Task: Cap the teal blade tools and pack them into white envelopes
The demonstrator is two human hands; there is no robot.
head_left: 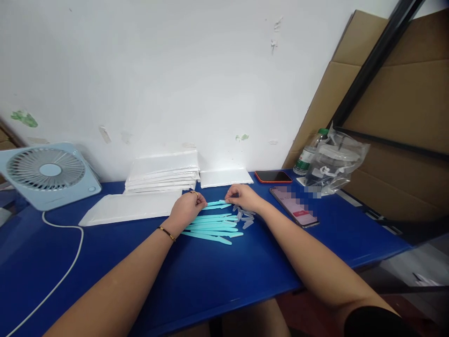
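Observation:
Turquoise eyebrow razors [213, 228] lie side by side on the blue table, several of them, with their blade ends to the right. My left hand [187, 208] pinches the handle end of one eyebrow razor [214, 204] just above that row. At its blade end the fingertips of my right hand [243, 197] are pinched together; whether a cap is between them is too small to tell. Small translucent blade caps [247, 217] are scattered below my right hand, to the right of the razors.
White padded envelopes [161, 171] are stacked by the wall, with one flat envelope [133, 207] in front. A blue fan [49, 175] with a white cable stands at left. Two phones, one red-edged [272, 176] and one lit [294, 207], lie right, near a bottle [308, 157] and a bagged cup [333, 161].

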